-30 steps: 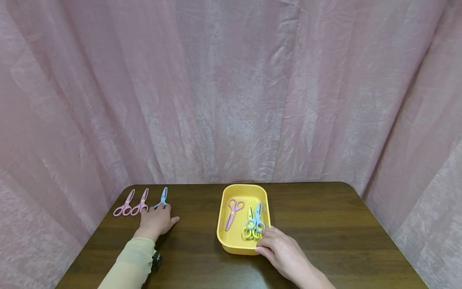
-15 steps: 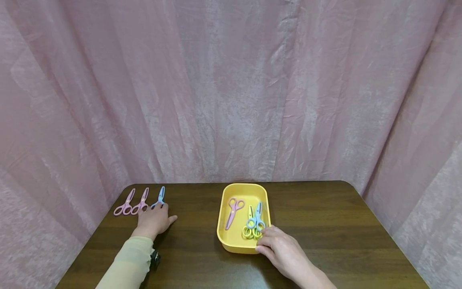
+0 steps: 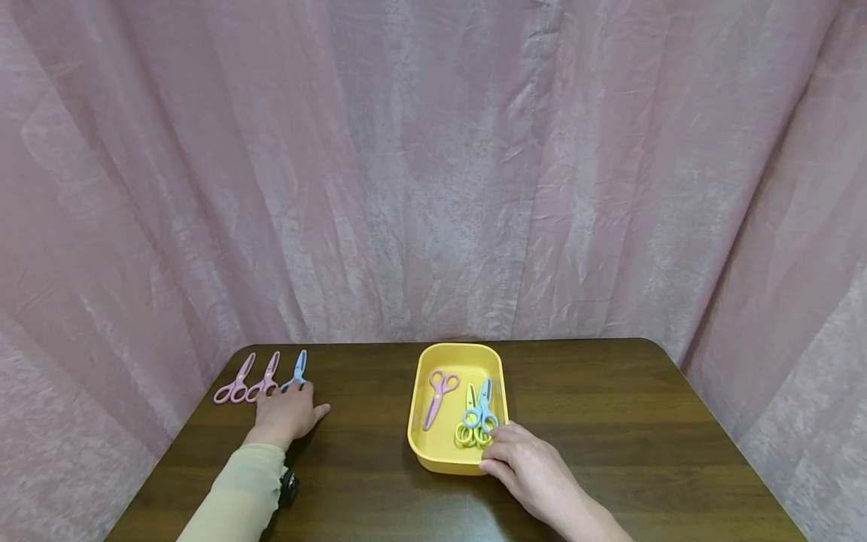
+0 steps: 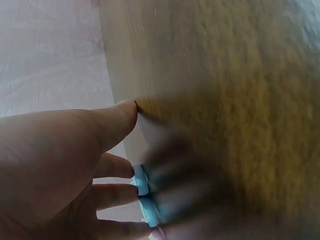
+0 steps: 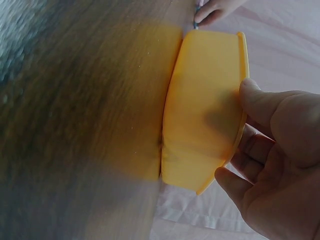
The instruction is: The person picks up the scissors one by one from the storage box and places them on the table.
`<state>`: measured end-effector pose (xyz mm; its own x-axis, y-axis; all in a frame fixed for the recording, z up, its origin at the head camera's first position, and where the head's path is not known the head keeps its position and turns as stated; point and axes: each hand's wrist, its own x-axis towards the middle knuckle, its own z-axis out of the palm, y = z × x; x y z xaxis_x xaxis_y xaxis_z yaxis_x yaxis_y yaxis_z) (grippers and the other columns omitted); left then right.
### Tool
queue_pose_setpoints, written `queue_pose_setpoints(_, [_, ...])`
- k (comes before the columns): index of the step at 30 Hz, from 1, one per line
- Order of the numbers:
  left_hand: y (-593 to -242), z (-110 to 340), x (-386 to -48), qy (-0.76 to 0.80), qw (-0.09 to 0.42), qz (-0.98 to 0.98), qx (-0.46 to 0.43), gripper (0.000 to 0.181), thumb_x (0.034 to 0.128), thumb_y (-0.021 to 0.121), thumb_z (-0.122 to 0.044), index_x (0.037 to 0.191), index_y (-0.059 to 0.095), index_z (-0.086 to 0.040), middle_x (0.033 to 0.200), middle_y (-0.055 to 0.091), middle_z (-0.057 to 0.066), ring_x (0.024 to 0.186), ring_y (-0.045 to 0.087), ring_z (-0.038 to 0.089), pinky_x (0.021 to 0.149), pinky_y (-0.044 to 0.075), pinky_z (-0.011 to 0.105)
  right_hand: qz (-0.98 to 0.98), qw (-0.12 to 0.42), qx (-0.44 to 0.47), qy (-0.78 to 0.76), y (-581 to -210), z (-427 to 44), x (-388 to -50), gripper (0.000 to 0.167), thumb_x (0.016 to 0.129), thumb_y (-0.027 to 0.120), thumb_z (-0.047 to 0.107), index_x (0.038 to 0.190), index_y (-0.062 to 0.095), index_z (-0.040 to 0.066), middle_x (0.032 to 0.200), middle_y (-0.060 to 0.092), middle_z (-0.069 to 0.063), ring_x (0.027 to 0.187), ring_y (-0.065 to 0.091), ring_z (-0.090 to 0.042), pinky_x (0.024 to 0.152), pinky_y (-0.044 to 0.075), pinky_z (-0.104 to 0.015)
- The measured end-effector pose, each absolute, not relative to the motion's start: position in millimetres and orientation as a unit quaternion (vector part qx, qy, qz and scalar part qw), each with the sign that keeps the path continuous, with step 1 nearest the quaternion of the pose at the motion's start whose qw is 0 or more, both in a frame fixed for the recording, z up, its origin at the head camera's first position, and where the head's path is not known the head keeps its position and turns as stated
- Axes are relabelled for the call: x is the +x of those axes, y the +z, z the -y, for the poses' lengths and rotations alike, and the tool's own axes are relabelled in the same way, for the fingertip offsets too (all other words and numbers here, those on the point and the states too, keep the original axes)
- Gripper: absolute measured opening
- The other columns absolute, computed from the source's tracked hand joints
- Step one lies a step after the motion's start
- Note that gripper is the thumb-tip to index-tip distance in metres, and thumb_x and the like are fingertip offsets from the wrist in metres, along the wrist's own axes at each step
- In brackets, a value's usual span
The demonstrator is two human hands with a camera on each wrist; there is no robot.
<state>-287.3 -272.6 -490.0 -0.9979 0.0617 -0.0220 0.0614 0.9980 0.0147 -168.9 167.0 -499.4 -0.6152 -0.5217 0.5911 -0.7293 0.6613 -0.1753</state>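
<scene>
On the table's left, my left hand (image 3: 284,416) lies over the handles of light-blue scissors (image 3: 299,366), hiding part of them. Its fingers reach out fairly straight, their tips against the blue handle loops (image 4: 140,180) in the left wrist view, with the thumb held apart. Two pink scissors (image 3: 235,382) lie in a row just to the left, blades pointing away. At the centre stands a yellow tray (image 3: 434,455); my right hand (image 3: 535,470) grips its near right corner, thumb outside and fingers over the rim. Inside are pink scissors (image 3: 437,399) and light-blue scissors (image 3: 486,395) partly covering yellow-green scissors (image 3: 470,399).
The dark wooden table (image 3: 609,421) has rounded far corners. Pink curtains (image 3: 433,173) hang behind it and along both sides. A dark wrist device (image 3: 288,488) sits at the left sleeve (image 3: 237,489).
My left hand has shifted slightly left, and the blue scissors under it have slid left, nearer the pink ones. The right hand stays on the tray's corner.
</scene>
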Motion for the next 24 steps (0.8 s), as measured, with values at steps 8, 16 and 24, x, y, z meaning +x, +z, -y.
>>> queue_pose_setpoints(8, [-487.1, 274.6, -283.9, 0.007, 0.01, -0.999, 0.033, 0.063, 0.1091, 0.067, -0.047, 0.143, 0.062, 0.005, 0.149, 0.058, 0.032, 0.134, 0.053, 0.065, 0.109, 0.034, 0.085, 0.877, 0.251, 0.354, 0.208, -499.0, -166.9, -168.0, 0.017, 0.094, 0.087, 0.022, 0.083, 0.075, 0.027, 0.097, 0.073, 0.014, 0.111, 0.071, -0.021, 0.094, 0.061, -0.041])
queue_pose_setpoints(16, [-492.8, 277.3, -284.5, 0.012, 0.007, -0.999, 0.029, 0.063, 0.1091, 0.066, -0.047, 0.144, 0.061, 0.004, 0.151, 0.056, 0.032, 0.13, 0.052, 0.068, 0.109, 0.032, 0.087, 0.881, 0.243, 0.347, 0.209, -496.9, -166.2, -167.1, 0.017, 0.092, 0.088, 0.022, 0.082, 0.075, 0.025, 0.096, 0.072, 0.014, 0.111, 0.071, -0.019, 0.095, 0.061, -0.04])
queue_pose_setpoints(24, [-494.9, 278.1, -284.8, 0.01, 0.002, -0.999, 0.03, 0.062, 0.1087, 0.067, -0.047, 0.144, 0.061, 0.004, 0.15, 0.057, 0.032, 0.131, 0.053, 0.067, 0.108, 0.031, 0.088, 0.88, 0.25, 0.349, 0.202, -498.7, -166.4, -167.4, 0.017, 0.092, 0.089, 0.023, 0.082, 0.075, 0.026, 0.097, 0.072, 0.015, 0.111, 0.071, -0.018, 0.094, 0.06, -0.039])
